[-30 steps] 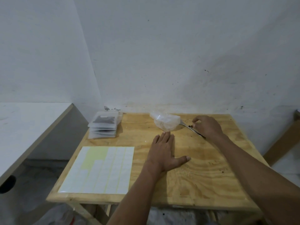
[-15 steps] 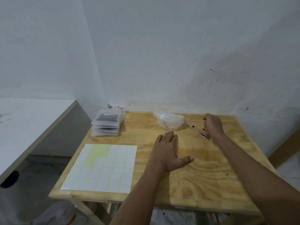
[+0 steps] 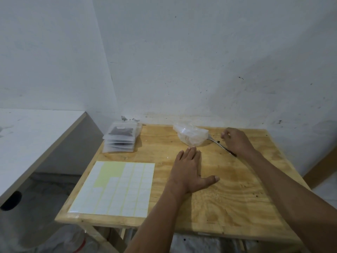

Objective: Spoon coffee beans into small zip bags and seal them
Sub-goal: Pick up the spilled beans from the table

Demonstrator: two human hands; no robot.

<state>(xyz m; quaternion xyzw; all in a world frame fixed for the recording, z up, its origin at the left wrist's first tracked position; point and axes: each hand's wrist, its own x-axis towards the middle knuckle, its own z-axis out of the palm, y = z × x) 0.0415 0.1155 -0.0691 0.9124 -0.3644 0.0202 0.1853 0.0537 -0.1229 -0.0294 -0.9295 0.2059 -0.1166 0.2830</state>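
Left hand [image 3: 189,170] lies flat on the wooden worktop [image 3: 228,194], fingers straight, thumb spread. Fingertips sit just short of the crumpled plastic bag of beans [image 3: 191,136]. Right hand [image 3: 237,141] near far edge, fingers curled down over the spoon [image 3: 220,145] handle; grip unclear. Stack of filled zip bags [image 3: 121,138] at far left corner. Label sheet [image 3: 116,189] near left.

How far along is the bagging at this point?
Done: a stack of zip bags at the far left corner, the top one showing dark contents. In hand: nothing clearly; left hand lies flat, right hand curls beside the spoon. Left: the clear bag looks nearly empty.
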